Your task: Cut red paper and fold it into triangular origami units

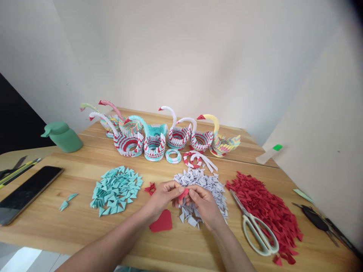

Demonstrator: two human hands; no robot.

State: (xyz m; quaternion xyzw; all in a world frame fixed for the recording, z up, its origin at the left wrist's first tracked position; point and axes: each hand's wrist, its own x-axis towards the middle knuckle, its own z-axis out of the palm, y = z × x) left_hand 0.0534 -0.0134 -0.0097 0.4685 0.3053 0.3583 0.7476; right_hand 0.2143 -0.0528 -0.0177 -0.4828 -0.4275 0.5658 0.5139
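A small red paper piece point(183, 194), partly folded, is pinched between both hands over the front of the white pile. My left hand point(167, 194) grips its left side with thumb and fingers. From the right, my right hand point(202, 202) holds the other side the same way. Beneath my left wrist lies a stack of flat red paper point(161, 222). A few folded red pieces point(150, 189) rest just left of my left hand. White folded paper triangles point(215, 185) spread behind and under my right hand.
Turquoise triangles point(117, 189) are heaped at left, red triangles point(263, 204) at right with scissors point(255, 230) against them. Several paper swans point(129, 143) stand at the back, with paper rings point(173, 156) before them. A phone point(28, 192) and a green jug point(64, 138) are at far left.
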